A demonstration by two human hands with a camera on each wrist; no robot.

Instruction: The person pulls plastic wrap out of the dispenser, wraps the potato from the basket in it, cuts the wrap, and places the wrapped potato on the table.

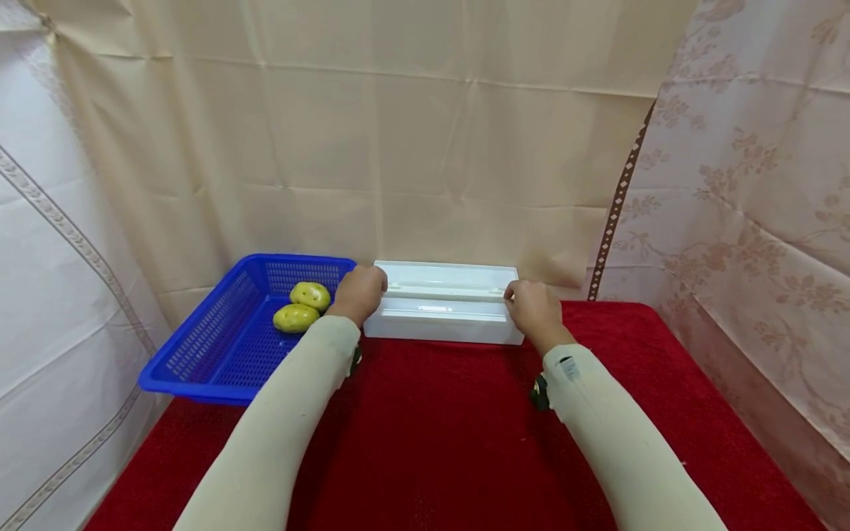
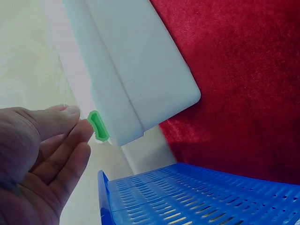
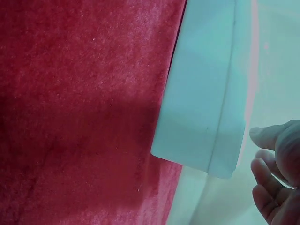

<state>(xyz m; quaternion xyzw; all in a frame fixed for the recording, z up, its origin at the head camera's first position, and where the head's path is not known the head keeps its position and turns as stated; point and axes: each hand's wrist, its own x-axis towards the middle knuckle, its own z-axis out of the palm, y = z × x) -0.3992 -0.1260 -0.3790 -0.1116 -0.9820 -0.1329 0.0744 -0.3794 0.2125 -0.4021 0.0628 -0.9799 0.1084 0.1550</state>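
Note:
A long white plastic box (image 1: 443,330) stands at the back of the table, its lid (image 1: 445,273) raised against the curtain. Along the opening runs a narrow white strip (image 1: 445,293). My left hand (image 1: 358,293) is at the left end with curled fingers. In the left wrist view a fingertip touches a small green end piece (image 2: 98,125), thumb bent close by; any pinched thing is hidden. At the opposite end is my right hand (image 1: 534,310), thumb and bent fingers beside the edge. The right wrist view shows its thumb (image 3: 267,136) close to the box; contact is unclear.
A blue perforated basket (image 1: 192,391) sits at the left, close to my left hand and forearm. Two yellowish potatoes (image 1: 296,318) lie inside it. Red cloth (image 1: 451,428) covers the table. A beige curtain (image 1: 432,147) hangs right behind the box.

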